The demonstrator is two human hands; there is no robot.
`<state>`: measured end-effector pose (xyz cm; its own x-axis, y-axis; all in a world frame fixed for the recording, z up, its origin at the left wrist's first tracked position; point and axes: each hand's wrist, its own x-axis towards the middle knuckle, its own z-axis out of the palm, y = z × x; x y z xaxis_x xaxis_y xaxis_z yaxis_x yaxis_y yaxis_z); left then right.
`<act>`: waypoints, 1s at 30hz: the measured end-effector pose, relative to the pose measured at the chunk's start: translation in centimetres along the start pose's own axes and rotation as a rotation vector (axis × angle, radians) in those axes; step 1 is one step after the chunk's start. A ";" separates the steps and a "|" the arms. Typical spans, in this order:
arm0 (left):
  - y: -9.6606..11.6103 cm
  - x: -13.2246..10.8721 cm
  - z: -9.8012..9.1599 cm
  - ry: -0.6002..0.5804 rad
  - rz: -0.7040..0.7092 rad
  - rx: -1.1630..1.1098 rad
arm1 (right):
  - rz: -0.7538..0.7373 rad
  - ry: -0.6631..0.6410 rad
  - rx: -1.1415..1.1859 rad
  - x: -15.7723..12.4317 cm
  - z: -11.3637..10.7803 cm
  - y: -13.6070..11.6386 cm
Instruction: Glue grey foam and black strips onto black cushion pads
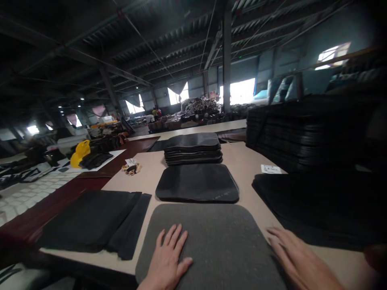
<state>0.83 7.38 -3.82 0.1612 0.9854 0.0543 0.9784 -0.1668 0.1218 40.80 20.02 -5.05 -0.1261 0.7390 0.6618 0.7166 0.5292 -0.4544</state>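
A dark grey rounded sheet [217, 237] lies flat on the pale table in front of me. My left hand [169, 257] rests on its left part, palm down with the fingers spread. At the sheet's right edge is my right hand [298, 257], fingers stretched out and slightly blurred, with nothing visible in it. Whether it touches the sheet I cannot tell. Just beyond lies a black rounded pad [196, 183], and behind that stands a stack of similar black pads [193, 149].
Black sheets [90, 221] lie at the left, others [320, 205] at the right. A tall black stack [290, 133] rises at the back right near a white label [270, 169]. A small bundle of tan scraps [132, 167] and a yellow bag [80, 154] are farther left.
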 end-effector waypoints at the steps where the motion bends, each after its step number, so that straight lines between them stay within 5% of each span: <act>1: 0.2 0.0 -0.2 -0.005 -0.003 -0.007 | -0.039 -0.085 -0.023 0.6 1.4 -1.1; 4: 0.7 -0.2 -0.9 -0.007 -0.009 -0.021 | -0.020 -0.420 -0.277 4.5 5.3 -4.6; 6: 0.8 -0.2 -1.0 0.002 -0.016 -0.023 | 0.022 -0.508 -0.442 7.5 7.0 -5.8; 10: 0.6 -0.2 -0.7 0.024 -0.010 -0.010 | 0.081 -0.529 -0.508 10.6 7.6 -5.0; 22: 0.4 -0.3 0.0 0.099 0.048 0.138 | 0.127 -0.592 -0.329 10.4 6.7 -0.3; 30: 0.2 -0.5 0.2 0.130 0.074 0.185 | 0.005 -0.470 -0.082 9.6 5.8 -0.2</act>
<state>1.02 6.88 -4.06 0.2275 0.9560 0.1853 0.9734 -0.2181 -0.0700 35.45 29.45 -2.10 -0.4052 0.8602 0.3097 0.7676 0.5041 -0.3958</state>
